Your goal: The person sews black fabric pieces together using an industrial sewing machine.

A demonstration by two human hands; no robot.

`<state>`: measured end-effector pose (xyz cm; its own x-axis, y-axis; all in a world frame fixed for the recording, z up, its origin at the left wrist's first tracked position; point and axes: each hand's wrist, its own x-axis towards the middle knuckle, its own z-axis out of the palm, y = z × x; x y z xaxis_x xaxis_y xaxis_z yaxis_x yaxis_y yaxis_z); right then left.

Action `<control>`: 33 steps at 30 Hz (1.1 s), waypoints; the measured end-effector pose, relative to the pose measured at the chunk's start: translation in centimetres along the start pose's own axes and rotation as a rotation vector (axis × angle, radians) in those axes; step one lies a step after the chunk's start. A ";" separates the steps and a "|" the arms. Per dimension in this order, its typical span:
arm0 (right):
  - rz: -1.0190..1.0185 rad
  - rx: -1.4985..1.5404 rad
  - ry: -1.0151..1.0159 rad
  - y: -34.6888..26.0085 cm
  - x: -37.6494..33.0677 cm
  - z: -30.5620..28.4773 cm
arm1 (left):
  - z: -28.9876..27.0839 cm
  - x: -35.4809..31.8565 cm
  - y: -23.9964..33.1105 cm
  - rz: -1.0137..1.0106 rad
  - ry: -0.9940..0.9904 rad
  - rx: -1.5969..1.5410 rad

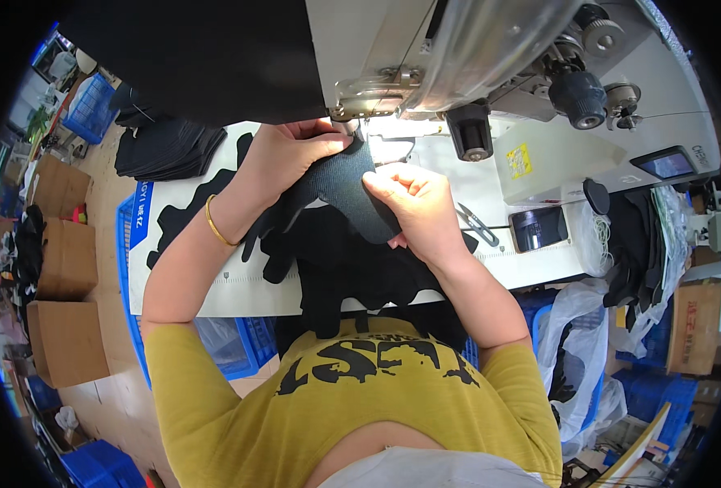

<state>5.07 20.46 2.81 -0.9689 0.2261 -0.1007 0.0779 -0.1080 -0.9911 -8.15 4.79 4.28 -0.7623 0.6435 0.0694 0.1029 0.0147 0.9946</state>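
Observation:
Under the head of a white sewing machine (377,49), a dark ribbed fabric piece (340,179) lies between my hands. My left hand (299,154) pinches its upper left edge right beside the needle area; a gold bangle circles that wrist. My right hand (417,199) grips the piece's right edge between thumb and fingers, lower and to the right. More black cut fabric pieces (352,272) spread over the white table (238,297) below my hands and hang past its front edge. The needle tip itself is too small to make out.
A stack of black fabric (169,150) sits at the back left. Thread snips (478,224) and a dark phone-like device (539,228) lie right of my right hand. Blue crates (246,342) stand under the table; cardboard boxes (67,342) line the left floor.

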 end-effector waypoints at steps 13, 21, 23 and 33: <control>-0.006 -0.005 -0.180 0.6 -4.0 -1.2 | 0.5 -5.5 -0.6 1.058 0.127 1.031; -0.033 0.019 -0.183 0.5 -1.6 -0.3 | 1.6 -5.3 -2.8 1.286 0.050 1.066; -0.077 0.025 -0.169 0.5 -0.8 -0.1 | 1.2 -4.5 -3.2 1.297 0.068 1.068; -0.133 0.027 -0.157 0.6 0.6 0.4 | 0.4 -1.2 -3.4 1.253 0.197 1.065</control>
<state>4.42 20.15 2.15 -0.9951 0.0862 0.0481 -0.0578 -0.1141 -0.9918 -7.33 4.24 0.78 0.0709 0.5593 0.8260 0.9759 0.1326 -0.1736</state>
